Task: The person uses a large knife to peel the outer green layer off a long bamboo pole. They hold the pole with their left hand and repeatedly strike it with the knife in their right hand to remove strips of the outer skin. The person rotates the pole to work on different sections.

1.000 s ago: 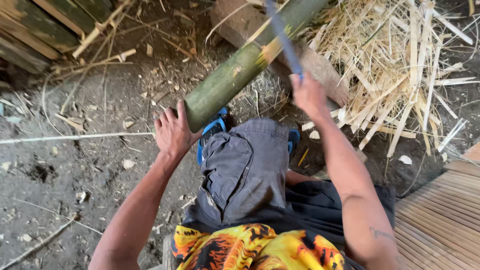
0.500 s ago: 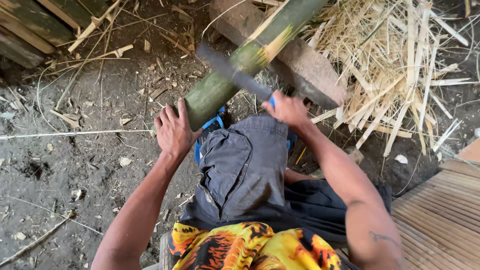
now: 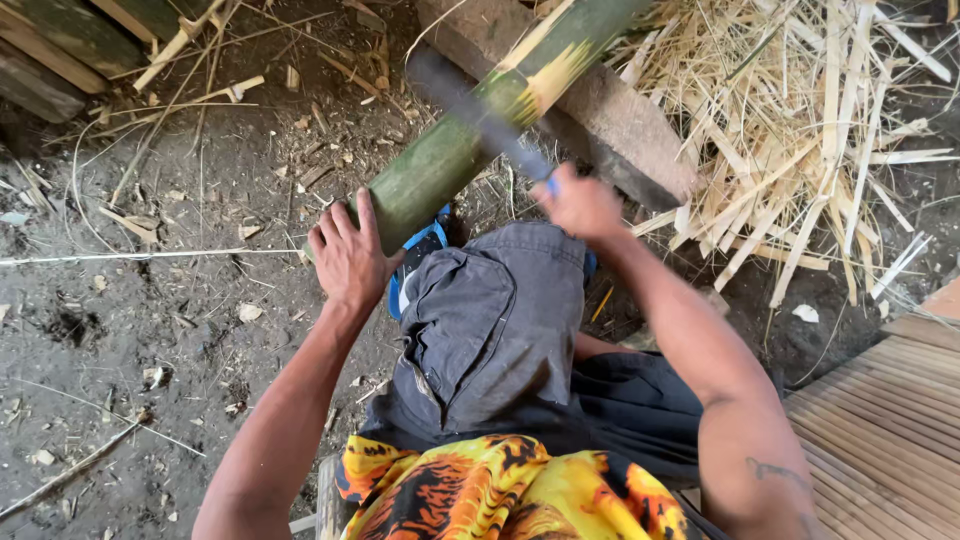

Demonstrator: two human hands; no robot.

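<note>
1. On the far left, weathered planks (image 3: 60, 45) lie at the edge of the bare dirt ground (image 3: 130, 340), which is littered with chips and thin slivers.
2. The left hand (image 3: 350, 255) rests with spread fingers, palm down, over the near end of the green bamboo pole (image 3: 440, 165), pressing on it rather than wrapping around it.
3. The pole's long axis runs from that hand, near and left, up to the far right, where it lies across a wooden block (image 3: 600, 110). A pale yellow patch (image 3: 550, 75) shows where its green skin is gone.
4. A blurred dark blade (image 3: 470, 105) crosses the pole just beyond the left hand, slanting from far left to near right.
5. The right hand (image 3: 580, 205) is closed around the blade's blue handle, near side of the pole, just right of the left hand.
6. A heap of pale bamboo strips (image 3: 800, 130) lies to the far right, and a slatted bamboo floor (image 3: 890, 420) sits at the near right.
</note>
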